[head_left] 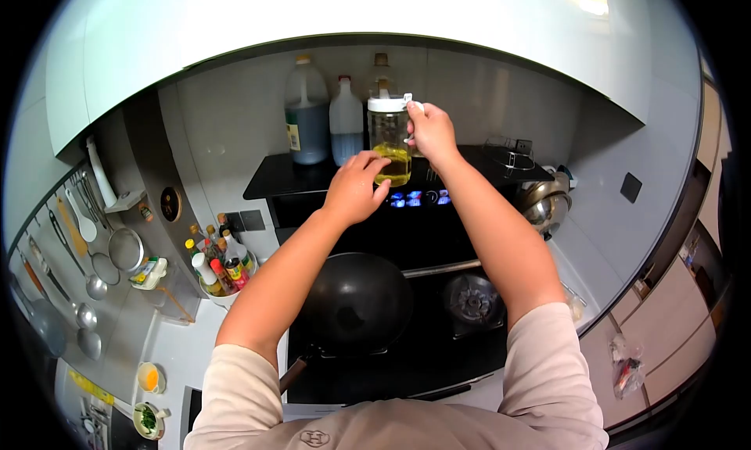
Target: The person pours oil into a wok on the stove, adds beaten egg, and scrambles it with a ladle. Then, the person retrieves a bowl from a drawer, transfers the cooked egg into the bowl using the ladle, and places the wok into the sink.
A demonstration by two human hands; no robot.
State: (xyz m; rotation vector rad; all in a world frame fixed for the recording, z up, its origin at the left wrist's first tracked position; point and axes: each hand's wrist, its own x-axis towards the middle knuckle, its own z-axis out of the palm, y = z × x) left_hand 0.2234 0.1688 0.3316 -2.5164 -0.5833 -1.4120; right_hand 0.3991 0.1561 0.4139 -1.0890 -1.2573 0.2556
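Observation:
My right hand [432, 134] is closed round the white handle of a clear oil jug [391, 170] with yellow oil in its lower part and a white lid. The jug is upright in front of the black shelf [270, 178]. On its lower left side is my left hand [357, 187], fingers curved against the wall and thumb near the base. Below my arms, a black wok [356, 303] sits on the left burner of the black stove. The right burner [474, 300] is bare.
Large bottles [307, 121] stand on the shelf, a wire rack [510, 154] to their right. Sauce bottles [223, 262] crowd a round tray at left. Utensils [86, 315] hang on the left wall. Bowls with egg [151, 378] and chopped greens [147, 419] are at lower left. Metal lids [546, 204] lean at right.

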